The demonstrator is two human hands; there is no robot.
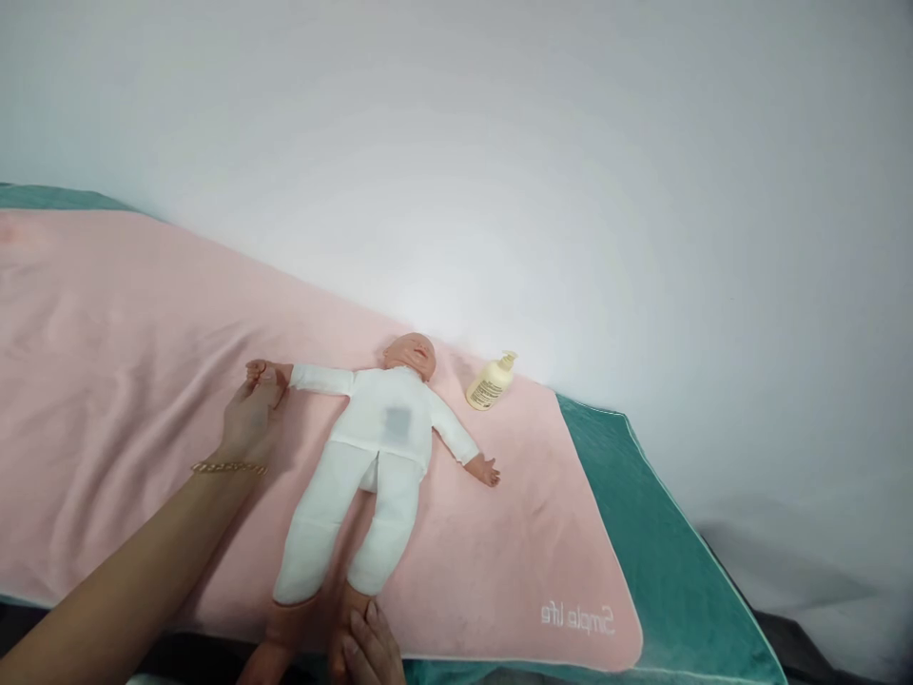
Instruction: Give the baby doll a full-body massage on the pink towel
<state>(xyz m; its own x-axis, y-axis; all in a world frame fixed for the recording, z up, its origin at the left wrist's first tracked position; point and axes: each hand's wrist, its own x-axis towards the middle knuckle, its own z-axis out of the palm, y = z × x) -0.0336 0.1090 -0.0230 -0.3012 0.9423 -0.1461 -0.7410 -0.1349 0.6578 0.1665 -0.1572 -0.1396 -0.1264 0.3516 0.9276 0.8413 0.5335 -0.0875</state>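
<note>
A white-suited doll (389, 409) lies face-up on a pink blanket (556, 561), beside a pale wall (456, 143).
Green cloth (634, 514) shows past the blanket's right end, which bears mirrored white lettering (577, 617); a pump bottle (489, 384) stands near the doll's head. The left hand's (248, 419) fingers are closed around a doll hand; the right hand's (375, 647) curl against a lower leg, whether gripping I cannot tell.
</note>
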